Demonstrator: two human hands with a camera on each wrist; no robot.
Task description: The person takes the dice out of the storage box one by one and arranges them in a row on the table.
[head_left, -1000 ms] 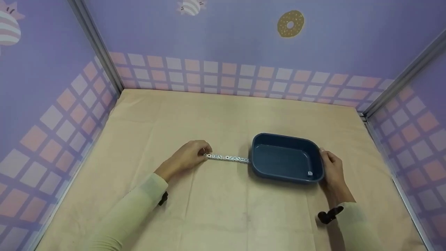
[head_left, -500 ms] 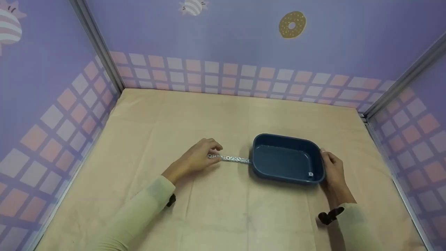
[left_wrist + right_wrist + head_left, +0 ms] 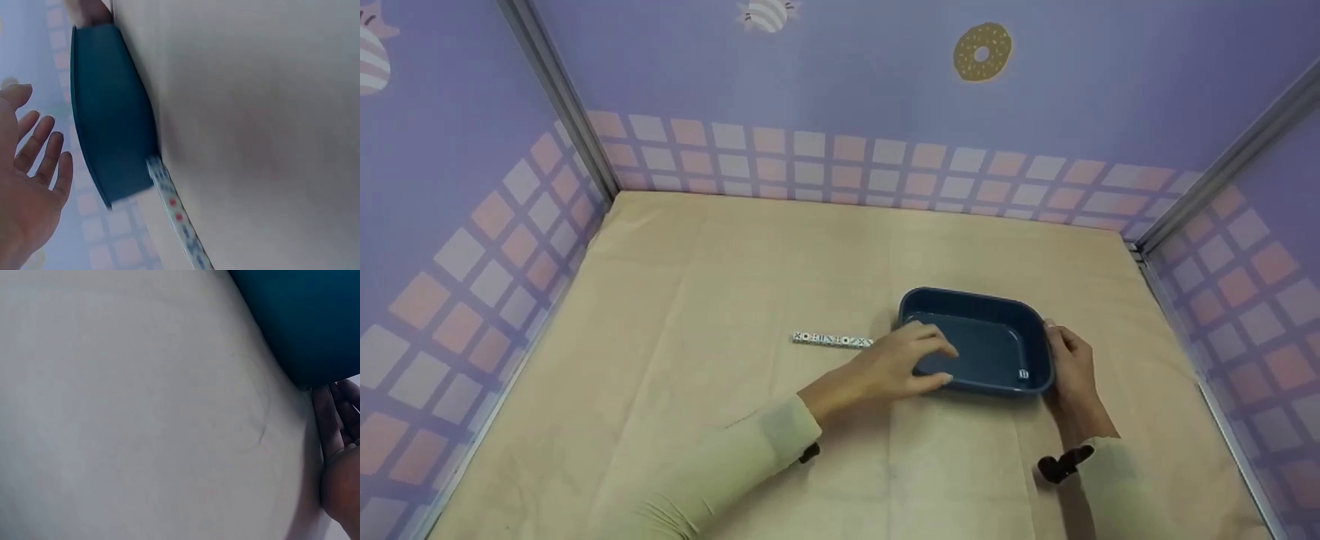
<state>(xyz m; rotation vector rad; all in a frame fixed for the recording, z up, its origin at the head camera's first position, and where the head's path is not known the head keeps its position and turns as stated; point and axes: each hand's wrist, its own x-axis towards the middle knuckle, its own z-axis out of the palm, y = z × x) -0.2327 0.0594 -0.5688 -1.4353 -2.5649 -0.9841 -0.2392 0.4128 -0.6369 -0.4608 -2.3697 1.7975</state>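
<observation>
A dark blue rectangular bin (image 3: 997, 304) stands on the cloth, with one small white die (image 3: 1024, 374) inside at its near right corner. Left of it, a straight row of white dice (image 3: 829, 340) lies on the cloth; its right end is hidden behind my left hand in the head view. My left hand (image 3: 896, 364) hovers over the bin's left side, fingers spread and holding nothing. In the left wrist view the dice row (image 3: 179, 216) reaches the bin's wall (image 3: 112, 112). My right hand (image 3: 1072, 367) rests against the bin's right side, its fingers (image 3: 326, 416) touching the outer wall.
A beige cloth (image 3: 735, 262) covers the table. Purple walls (image 3: 840, 67) with a pink and white check pattern enclose the back and both sides. Metal posts stand in the back corners.
My left hand has slid right along the dice row, off its left end, and has come over the bin's left side with its fingers spreading. The right hand and bin stay put.
</observation>
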